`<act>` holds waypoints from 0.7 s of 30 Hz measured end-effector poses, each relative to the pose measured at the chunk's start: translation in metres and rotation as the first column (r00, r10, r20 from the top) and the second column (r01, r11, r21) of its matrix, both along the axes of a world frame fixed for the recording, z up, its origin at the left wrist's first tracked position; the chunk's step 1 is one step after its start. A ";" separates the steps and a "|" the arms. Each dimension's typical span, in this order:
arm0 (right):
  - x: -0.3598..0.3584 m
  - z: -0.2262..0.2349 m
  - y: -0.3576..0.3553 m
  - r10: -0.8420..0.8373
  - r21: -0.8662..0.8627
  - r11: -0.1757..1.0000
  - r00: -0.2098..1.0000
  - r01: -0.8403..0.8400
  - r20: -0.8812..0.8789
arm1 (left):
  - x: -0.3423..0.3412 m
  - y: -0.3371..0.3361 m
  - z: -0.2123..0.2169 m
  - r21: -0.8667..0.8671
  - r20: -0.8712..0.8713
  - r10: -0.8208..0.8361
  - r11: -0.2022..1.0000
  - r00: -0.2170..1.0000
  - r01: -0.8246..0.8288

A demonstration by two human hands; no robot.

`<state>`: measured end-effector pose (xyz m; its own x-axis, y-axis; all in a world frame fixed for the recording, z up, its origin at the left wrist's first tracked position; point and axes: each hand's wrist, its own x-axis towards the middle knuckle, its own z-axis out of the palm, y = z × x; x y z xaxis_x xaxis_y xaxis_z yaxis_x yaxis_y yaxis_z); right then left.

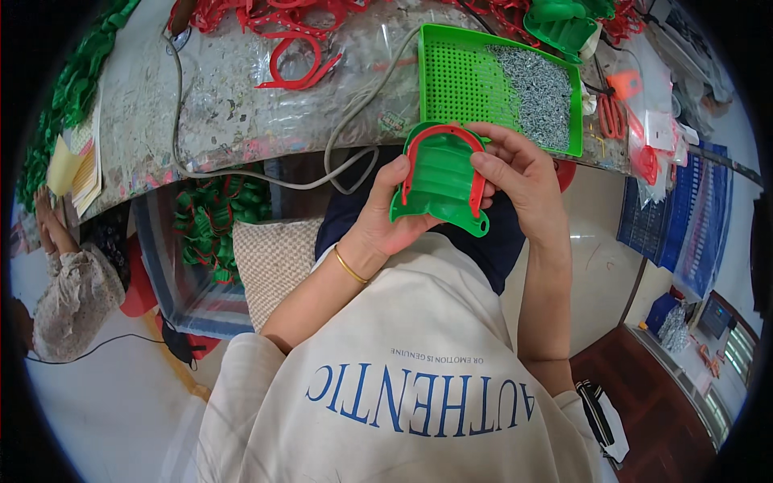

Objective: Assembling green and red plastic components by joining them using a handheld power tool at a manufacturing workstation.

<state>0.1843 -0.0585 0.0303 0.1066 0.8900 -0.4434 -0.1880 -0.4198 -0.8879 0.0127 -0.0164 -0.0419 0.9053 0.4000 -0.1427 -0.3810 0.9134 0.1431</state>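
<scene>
Both hands clasp one green plastic piece (pixel 441 181) with a red curved strip (pixel 440 133) set along its arched top edge.

Left hand (pixel 386 221) grips the piece from below and on its left side, thumb pressed against the red strip near the left rim; right hand (pixel 515 173) closes on the right edge, fingers curled over the top of the arch. The piece sits upright between the two palms, held above the lap and just in front of the worktable's edge (pixel 241 153). Directly behind it on the table lies a green perforated tray (pixel 451 76) half covered with small silvery metal bits (pixel 535 92). Loose red strips (pixel 294 56) lie farther back to the left, and a grey cable (pixel 258 173) loops off the table edge.
</scene>
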 end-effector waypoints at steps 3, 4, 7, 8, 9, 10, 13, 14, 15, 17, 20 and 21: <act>0.001 -0.007 -0.004 -0.084 -0.010 0.996 0.994 0.085 0.070 | 0.000 -0.004 0.012 -0.036 -0.044 0.009 0.999 0.999 -0.011; 0.001 -0.007 -0.005 -0.086 -0.008 0.996 0.994 0.087 0.070 | 0.000 -0.006 0.017 -0.055 -0.080 0.042 0.997 0.996 -0.046; 0.000 -0.009 -0.005 -0.151 -0.009 0.989 0.988 0.151 0.026 | -0.001 -0.010 0.010 0.002 -0.108 0.069 0.998 0.992 -0.069; 0.001 -0.010 -0.004 -0.160 0.012 0.987 0.986 0.160 0.047 | 0.000 -0.009 0.009 0.004 -0.107 0.069 0.998 0.992 -0.069; 0.001 -0.011 -0.003 -0.172 0.033 0.985 0.983 0.170 0.067 | 0.002 -0.007 0.010 -0.049 -0.077 0.055 0.997 0.996 -0.059; 0.002 -0.010 -0.002 -0.174 0.036 0.984 0.982 0.172 0.069 | 0.004 -0.005 0.011 -0.101 -0.046 0.043 0.994 0.998 -0.048; 0.002 -0.009 -0.001 -0.190 0.053 0.981 0.979 0.186 0.077 | 0.005 -0.005 0.014 -0.069 -0.077 0.080 0.994 0.994 -0.086; 0.002 -0.008 -0.001 -0.173 0.038 0.984 0.983 0.171 0.058 | 0.006 -0.004 0.016 -0.062 -0.073 0.081 0.994 0.994 -0.086; 0.003 -0.006 0.000 -0.161 0.025 0.987 0.986 0.160 0.045 | 0.008 -0.001 0.019 0.010 -0.115 0.071 0.997 0.991 -0.070; 0.000 -0.005 -0.004 -0.159 0.043 0.987 0.986 0.156 0.059 | 0.009 -0.001 0.022 0.096 -0.136 0.063 0.994 0.989 -0.050; 0.002 -0.010 -0.007 -0.144 0.140 0.983 0.978 0.123 0.148 | 0.006 -0.003 0.012 -0.160 -0.052 0.091 0.982 0.995 -0.098; 0.007 -0.014 -0.005 -0.173 0.198 0.971 0.966 0.134 0.191 | 0.003 -0.002 0.013 -0.186 -0.040 0.072 0.979 0.997 -0.078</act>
<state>0.1914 -0.0638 0.0165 0.3198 0.9193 -0.2293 -0.0431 -0.2277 -0.9728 0.0156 -0.0183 -0.0294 0.8672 0.4303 -0.2505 -0.4477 0.8941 -0.0138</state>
